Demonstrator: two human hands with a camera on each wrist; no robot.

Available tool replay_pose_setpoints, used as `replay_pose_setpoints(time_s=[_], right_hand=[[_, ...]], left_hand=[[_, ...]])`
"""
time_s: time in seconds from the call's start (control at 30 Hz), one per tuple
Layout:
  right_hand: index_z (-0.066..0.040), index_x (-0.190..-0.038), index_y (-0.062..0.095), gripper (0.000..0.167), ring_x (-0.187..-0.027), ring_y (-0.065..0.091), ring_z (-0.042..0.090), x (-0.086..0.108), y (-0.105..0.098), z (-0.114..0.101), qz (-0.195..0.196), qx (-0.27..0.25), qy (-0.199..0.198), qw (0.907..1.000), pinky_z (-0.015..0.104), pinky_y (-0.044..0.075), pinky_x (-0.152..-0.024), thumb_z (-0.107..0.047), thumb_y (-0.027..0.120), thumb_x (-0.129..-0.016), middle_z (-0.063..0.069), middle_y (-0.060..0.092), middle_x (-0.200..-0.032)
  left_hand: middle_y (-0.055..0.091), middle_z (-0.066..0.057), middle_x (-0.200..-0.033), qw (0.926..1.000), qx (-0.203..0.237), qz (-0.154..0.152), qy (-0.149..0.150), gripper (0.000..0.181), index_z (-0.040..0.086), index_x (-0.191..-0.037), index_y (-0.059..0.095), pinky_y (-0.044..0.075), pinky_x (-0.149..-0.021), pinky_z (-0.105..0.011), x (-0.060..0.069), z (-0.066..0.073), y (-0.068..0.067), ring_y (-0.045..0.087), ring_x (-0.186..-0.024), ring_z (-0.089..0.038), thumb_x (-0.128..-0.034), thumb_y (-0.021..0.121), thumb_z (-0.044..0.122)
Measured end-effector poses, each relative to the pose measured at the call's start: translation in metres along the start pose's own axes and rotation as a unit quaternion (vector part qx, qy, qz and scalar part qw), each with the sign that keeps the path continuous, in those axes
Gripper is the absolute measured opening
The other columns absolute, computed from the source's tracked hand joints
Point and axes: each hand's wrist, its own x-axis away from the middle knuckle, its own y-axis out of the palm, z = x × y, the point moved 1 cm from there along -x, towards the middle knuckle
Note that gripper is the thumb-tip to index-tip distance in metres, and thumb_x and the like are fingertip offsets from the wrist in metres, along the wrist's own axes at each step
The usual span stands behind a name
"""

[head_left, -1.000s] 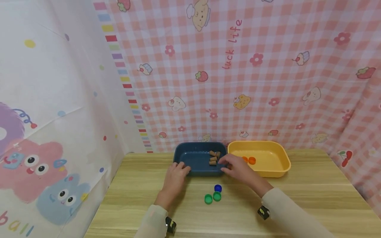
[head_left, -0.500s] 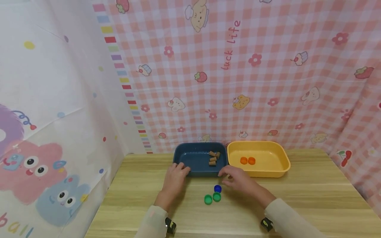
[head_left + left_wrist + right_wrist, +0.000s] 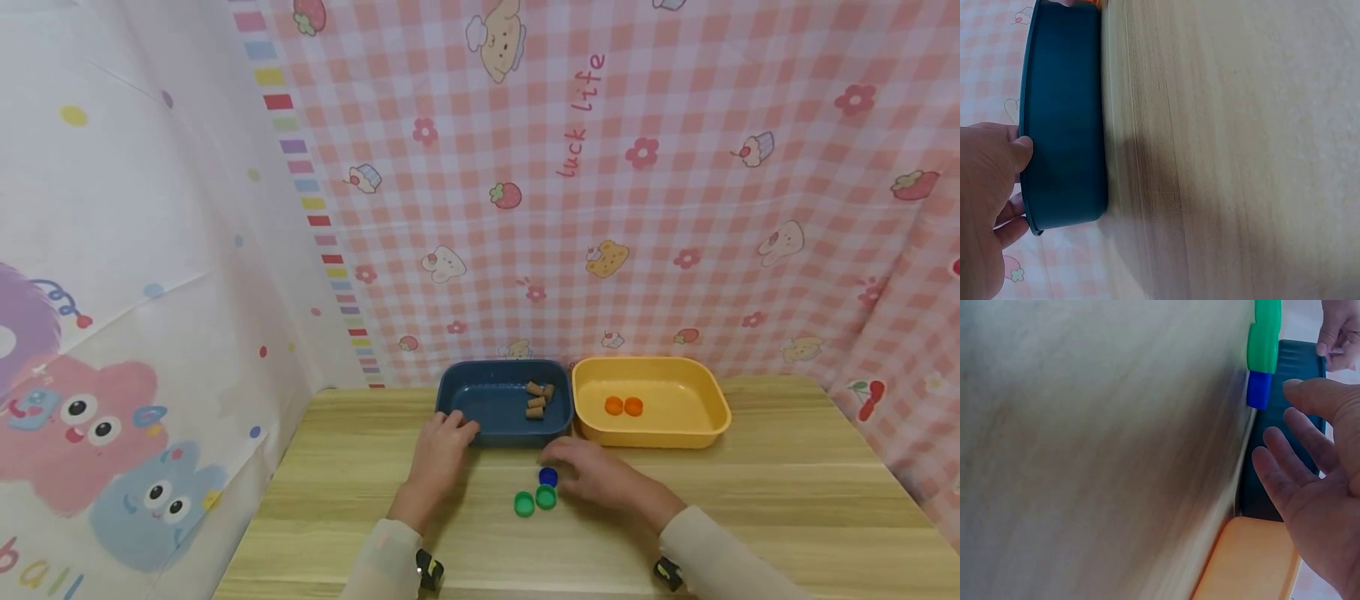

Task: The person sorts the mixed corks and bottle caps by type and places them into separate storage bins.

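Observation:
My left hand [image 3: 438, 458] grips the near left corner of a dark blue tray [image 3: 487, 403], its thumb [image 3: 1021, 153] against the rim in the left wrist view. Several small corks [image 3: 536, 412] lie in that tray's right half. On the table in front, a blue bottle cap [image 3: 548, 477] touches a green bottle cap [image 3: 546, 498], with a second green cap [image 3: 524, 504] beside them. My right hand [image 3: 600, 475] hovers just right of the blue cap. In the right wrist view its fingers [image 3: 1291, 459] are spread and relaxed, apart from the caps.
A yellow tray [image 3: 686, 417] stands against the blue tray's right side, holding two orange caps [image 3: 633, 407]. Behind both trays hangs a pink checked cloth [image 3: 660, 300]. The wooden table [image 3: 795, 492] extends to the right and toward me.
My right hand has moved from over the blue tray's right end down and toward me, to the blue cap. The left hand stays on the tray; corks and caps lie as before.

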Motion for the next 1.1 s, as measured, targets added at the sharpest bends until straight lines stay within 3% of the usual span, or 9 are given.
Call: replay_pose_setpoints(time_s=[0.53, 0.77, 1.1], right_hand=[[-0.014, -0.120, 0.072, 0.034, -0.116, 0.061, 0.018, -0.009, 0.010, 0.003, -0.022, 0.052, -0.026, 0.9980, 0.045, 0.050, -0.103, 0.001, 0.073, -0.089, -0.001, 0.068, -0.124], [-0.018, -0.113, 0.073, 0.028, -0.112, 0.059, 0.017, -0.010, 0.012, 0.003, -0.028, 0.055, -0.010, 0.9980, 0.045, 0.049, -0.102, -0.001, 0.072, -0.092, -0.004, 0.068, -0.119], [-0.017, -0.111, 0.071, 0.026, -0.107, 0.059, 0.017, -0.008, 0.013, 0.004, -0.024, 0.042, 0.015, 0.9987, 0.043, 0.054, -0.096, 0.000, 0.073, -0.091, -0.003, 0.066, -0.114]], left_hand=[[0.066, -0.004, -0.089, 0.9999, -0.006, 0.009, 0.004, 0.018, 0.016, -0.104, 0.080, 0.042, -0.063, -0.034, 0.000, -0.001, 0.002, 0.049, -0.072, -0.022, -0.0913, 0.072, 0.005], [0.065, -0.004, -0.091, 1.0000, -0.005, -0.007, -0.004, 0.017, 0.016, -0.106, 0.079, 0.044, -0.066, -0.035, 0.001, -0.001, 0.003, 0.049, -0.074, -0.022, -0.0935, 0.072, 0.008], [0.065, -0.003, -0.089, 0.9999, -0.010, 0.000, 0.003, 0.019, 0.017, -0.103, 0.079, 0.044, -0.066, -0.035, 0.001, -0.002, 0.004, 0.050, -0.073, -0.023, -0.0920, 0.071, 0.005]])
